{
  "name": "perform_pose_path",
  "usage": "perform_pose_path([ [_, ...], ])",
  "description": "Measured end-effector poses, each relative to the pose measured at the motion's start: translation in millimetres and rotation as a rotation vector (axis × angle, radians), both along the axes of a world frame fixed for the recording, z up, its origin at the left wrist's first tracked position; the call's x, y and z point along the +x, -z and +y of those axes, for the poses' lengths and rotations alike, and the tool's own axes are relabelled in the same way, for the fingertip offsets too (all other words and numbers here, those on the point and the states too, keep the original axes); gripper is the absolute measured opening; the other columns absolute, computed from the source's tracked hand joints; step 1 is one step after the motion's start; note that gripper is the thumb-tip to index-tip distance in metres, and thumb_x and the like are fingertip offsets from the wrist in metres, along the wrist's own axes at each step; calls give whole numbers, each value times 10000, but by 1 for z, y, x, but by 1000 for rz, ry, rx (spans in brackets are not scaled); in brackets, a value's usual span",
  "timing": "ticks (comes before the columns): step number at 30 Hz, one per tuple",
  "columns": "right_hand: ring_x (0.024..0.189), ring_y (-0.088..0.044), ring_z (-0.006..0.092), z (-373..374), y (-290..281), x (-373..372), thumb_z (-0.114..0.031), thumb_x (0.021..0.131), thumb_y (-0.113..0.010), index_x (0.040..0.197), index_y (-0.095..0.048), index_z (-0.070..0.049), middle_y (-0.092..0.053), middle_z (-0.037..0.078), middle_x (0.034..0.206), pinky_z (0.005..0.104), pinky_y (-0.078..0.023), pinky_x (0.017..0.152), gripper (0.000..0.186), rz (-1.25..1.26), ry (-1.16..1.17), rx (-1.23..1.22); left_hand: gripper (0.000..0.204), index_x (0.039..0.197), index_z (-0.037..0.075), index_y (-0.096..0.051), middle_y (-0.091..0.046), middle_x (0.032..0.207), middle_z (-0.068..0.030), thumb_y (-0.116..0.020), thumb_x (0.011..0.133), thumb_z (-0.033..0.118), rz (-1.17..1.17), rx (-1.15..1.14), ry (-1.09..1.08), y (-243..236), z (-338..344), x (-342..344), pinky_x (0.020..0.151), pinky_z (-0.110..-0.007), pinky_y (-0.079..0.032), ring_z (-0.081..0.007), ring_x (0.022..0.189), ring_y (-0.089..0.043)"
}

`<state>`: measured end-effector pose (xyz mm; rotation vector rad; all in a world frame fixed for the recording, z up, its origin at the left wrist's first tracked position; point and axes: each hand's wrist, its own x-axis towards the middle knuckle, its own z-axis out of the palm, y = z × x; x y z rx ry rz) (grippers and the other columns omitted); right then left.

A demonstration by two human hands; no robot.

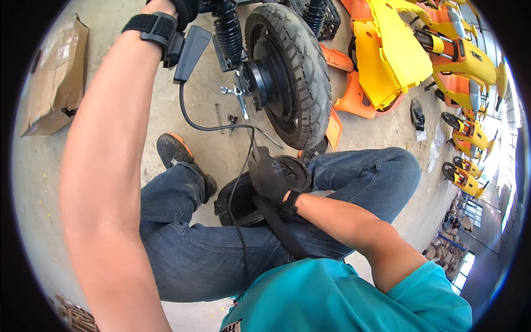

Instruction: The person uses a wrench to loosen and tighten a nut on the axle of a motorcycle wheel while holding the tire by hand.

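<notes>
My left hand [185, 8], in a black glove, reaches up to the top edge beside a black coil shock absorber [227, 33]. Its fingers are cut off by the edge of the view. My right hand [269, 172], also gloved in black, is over my lap with its fingers drawn together. Whatever they hold, if anything, is too small to make out. Beneath that hand, between my legs, sits a hollow black part [243, 202]. Just beyond stands a wheel [298, 72] with a black treaded tyre and a dark hub.
On the concrete floor lie a wrench [241, 99], a spring [218, 115] and a thin rod-like tool [269, 136]. A black cable [191, 122] hangs from my left wrist device. Yellow panels [381, 55] and yellow scooters [470, 133] are at right, a cardboard box [58, 77] at left.
</notes>
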<state>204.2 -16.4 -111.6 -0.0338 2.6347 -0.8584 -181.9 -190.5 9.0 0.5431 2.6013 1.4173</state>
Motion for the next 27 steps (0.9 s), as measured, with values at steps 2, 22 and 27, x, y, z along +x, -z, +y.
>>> perform_pose_path([
  [2, 702, -594, 428, -2, -4, -6, -132, 957, -535, 1129, -421, 46, -556, 262, 773, 471, -458, 602, 273, -13, 57, -122, 105, 946, 56, -688, -664, 800, -29, -625, 863, 49, -391, 536, -95, -10, 0, 9, 629, -295, -507, -138, 704, -616],
  [22, 604, -646, 316, 13, -10, 3, -207, 935, -585, 1068, -483, 39, -604, 191, 672, 412, -474, 496, 298, 212, 104, 39, 264, 1142, 19, -617, -684, 1056, -84, -668, 924, 157, -440, 452, 37, -2, 23, -17, 829, -322, -601, -184, 957, -683],
  [27, 598, -642, 355, 8, 14, 11, -205, 933, -585, 1095, -452, 44, -603, 196, 653, 442, -481, 518, 326, 272, 133, -39, 225, 1164, 20, -639, -676, 1085, -97, -604, 971, 131, -422, 421, 115, -11, 28, -8, 833, -326, -611, -184, 970, -687],
])
